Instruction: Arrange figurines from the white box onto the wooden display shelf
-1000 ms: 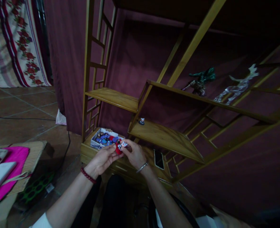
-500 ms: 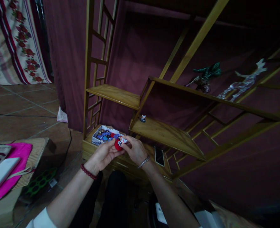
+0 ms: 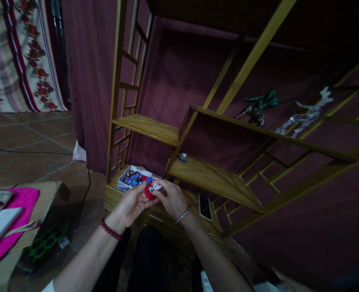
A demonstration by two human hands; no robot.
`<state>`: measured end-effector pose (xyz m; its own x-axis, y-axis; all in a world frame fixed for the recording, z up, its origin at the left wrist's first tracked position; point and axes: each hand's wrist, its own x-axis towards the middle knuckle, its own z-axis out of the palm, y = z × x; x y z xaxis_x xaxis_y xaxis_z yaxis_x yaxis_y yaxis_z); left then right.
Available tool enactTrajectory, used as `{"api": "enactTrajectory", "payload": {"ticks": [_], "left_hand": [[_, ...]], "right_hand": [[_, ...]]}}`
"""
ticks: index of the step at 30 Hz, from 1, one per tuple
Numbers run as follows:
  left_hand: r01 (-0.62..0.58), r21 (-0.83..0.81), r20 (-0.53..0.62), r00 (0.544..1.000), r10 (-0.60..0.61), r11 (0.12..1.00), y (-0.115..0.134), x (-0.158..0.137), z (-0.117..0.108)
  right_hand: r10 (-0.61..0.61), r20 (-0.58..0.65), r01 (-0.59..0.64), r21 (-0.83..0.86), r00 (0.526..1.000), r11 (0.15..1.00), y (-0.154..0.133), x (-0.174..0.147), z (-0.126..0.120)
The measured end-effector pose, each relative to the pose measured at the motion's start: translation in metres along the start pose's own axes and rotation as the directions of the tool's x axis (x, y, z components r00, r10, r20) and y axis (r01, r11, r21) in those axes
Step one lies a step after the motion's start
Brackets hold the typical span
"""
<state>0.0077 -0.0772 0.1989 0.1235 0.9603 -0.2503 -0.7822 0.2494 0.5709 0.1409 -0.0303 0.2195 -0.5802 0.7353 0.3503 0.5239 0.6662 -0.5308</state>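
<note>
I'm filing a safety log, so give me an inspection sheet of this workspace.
Surface: yellow-brown wooden shelf unit.
Things: small red, white and black figurine; open white cardboard box of mixed purple, blue and red pieces.
Clutter: flat black-screened phone, dark green statuette, silvery deer-shaped statuette.
Hands: left hand and right hand both hold the figurine.
Cables: thin black cable on the brown tiled floor.
Surroundings: dark purple curtain, white cloth with red flowers.

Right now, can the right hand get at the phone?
Probably yes: nothing visible covers the phone, near the right hand, though that hand is busy holding the red-based figurine.
</note>
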Motion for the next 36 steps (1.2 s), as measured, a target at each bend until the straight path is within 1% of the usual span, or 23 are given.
{"api": "enactTrajectory", "payload": {"ticks": [6, 10, 16, 20, 23, 30, 33, 36], "left_hand": [[0.011, 0.020, -0.040, 0.999, -0.010, 1.000, 0.001, -0.004, -0.002], [0.025, 0.029, -0.060, 0.998, -0.023, 0.999, 0.001, -0.003, 0.000], [0.017, 0.061, -0.098, 0.995, -0.011, 0.998, -0.005, 0.001, 0.001], [0.038, 0.065, -0.104, 0.994, -0.031, 0.997, -0.011, 0.004, -0.001], [0.056, 0.076, -0.107, 0.993, -0.047, 0.996, -0.014, 0.007, -0.003], [0.046, 0.035, -0.064, 0.997, -0.044, 0.998, -0.016, 0.015, -0.007], [0.027, 0.041, -0.068, 0.997, -0.024, 0.999, -0.015, 0.016, -0.007], [0.007, 0.041, -0.050, 0.999, -0.005, 0.999, -0.014, 0.015, -0.007]], "right_hand": [[-0.079, 0.033, 0.080, -0.018, 0.996, 0.997, 0.005, 0.001, 0.005], [-0.105, 0.051, 0.106, -0.031, 0.993, 0.994, 0.008, 0.000, 0.007], [-0.079, 0.057, 0.082, -0.054, 0.995, 0.995, 0.011, -0.005, 0.008], [-0.080, 0.061, 0.084, -0.072, 0.995, 0.994, 0.017, -0.009, 0.011], [-0.053, 0.067, 0.058, -0.076, 0.996, 0.995, 0.020, -0.012, 0.011], [0.004, 0.045, -0.004, 0.001, 0.999, 1.000, 0.023, -0.010, 0.008], [-0.001, 0.064, 0.000, 0.017, 0.998, 1.000, 0.022, -0.007, 0.005], [-0.028, 0.081, 0.026, 0.024, 0.996, 0.999, 0.021, -0.005, 0.001]]}}
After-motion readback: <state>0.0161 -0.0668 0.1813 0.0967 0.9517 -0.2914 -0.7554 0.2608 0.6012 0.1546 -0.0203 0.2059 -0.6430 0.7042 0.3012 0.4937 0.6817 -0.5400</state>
